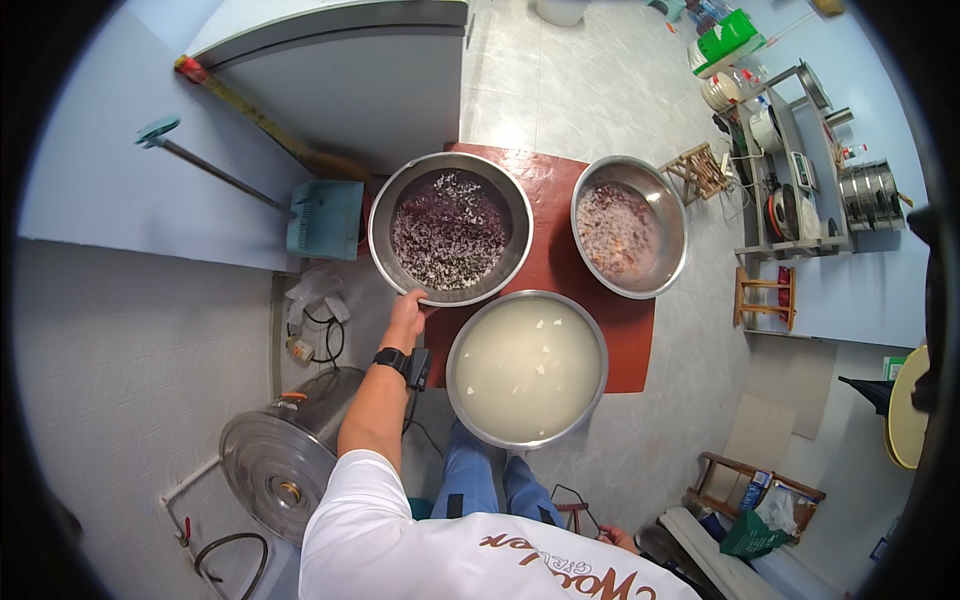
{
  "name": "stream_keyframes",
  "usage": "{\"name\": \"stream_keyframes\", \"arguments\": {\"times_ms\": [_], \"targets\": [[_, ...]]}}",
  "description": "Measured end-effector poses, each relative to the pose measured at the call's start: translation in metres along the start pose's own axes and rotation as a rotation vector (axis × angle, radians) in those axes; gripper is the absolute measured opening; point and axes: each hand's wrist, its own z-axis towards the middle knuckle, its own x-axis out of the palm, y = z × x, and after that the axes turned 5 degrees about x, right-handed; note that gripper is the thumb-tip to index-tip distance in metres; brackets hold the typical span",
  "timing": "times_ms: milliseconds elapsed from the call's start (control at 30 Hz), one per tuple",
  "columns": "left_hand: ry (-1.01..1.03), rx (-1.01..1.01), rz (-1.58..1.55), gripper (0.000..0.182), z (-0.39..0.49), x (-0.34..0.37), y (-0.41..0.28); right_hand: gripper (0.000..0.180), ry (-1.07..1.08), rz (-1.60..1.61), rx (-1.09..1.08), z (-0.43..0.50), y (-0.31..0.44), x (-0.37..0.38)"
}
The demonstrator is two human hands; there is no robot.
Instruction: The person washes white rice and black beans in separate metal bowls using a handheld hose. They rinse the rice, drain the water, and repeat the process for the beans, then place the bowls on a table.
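Note:
My left hand point(409, 313) grips the near rim of a large metal basin point(377, 255). Dark purple liquid and mixed white and dark grains point(450, 244) lie in that basin. Closest to my legs is a round metal basin point(452, 405) of cloudy, pale liquid with a few white bits afloat. A third metal basin point(671, 262), on the right, contains pinkish grains in liquid. Low in the picture, my right hand point(619, 538) is partly hidden by my white shirt. Its fingers are beside a thin dark loop point(581, 495) above a reddish object; whether they hold it is unclear.
A red mat point(630, 352) lies under the basins. Left are a blue dustpan point(326, 221), cables point(334, 337) and a large lidded metal pot point(270, 465). Right stand a small folding stool point(697, 172) and a shelf point(799, 150) with cookware. A wooden frame point(806, 517) with bags is lower right.

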Motion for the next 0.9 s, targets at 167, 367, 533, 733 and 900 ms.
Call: {"name": "stream_keyframes", "arguments": {"times_ms": [167, 367, 533, 733, 900], "targets": [[-0.015, -0.017, 0.0, 0.027, 0.045, 0.006, 0.023, 0.036, -0.087, -0.01, 0.017, -0.001, -0.008, 0.02], [0.028, -0.111, 0.085, 0.029, 0.067, 0.011, 0.041, 0.041, -0.135, -0.067, 0.053, -0.015, 0.001, 0.041], [0.075, -0.195, -0.003, 0.028, 0.055, 0.024, 0.044, 0.04, -0.086, -0.063, 0.05, -0.016, 0.028, 0.047], [0.001, -0.104, 0.239, 0.039, 0.02, 0.015, 0.025, 0.037, -0.101, -0.095, -0.035, -0.009, 0.039, 0.032], [-0.009, -0.017, 0.264, 0.057, -0.06, -0.025, -0.007, 0.038, -0.08, -0.142, -0.113, 0.004, 0.018, -0.004]]}}
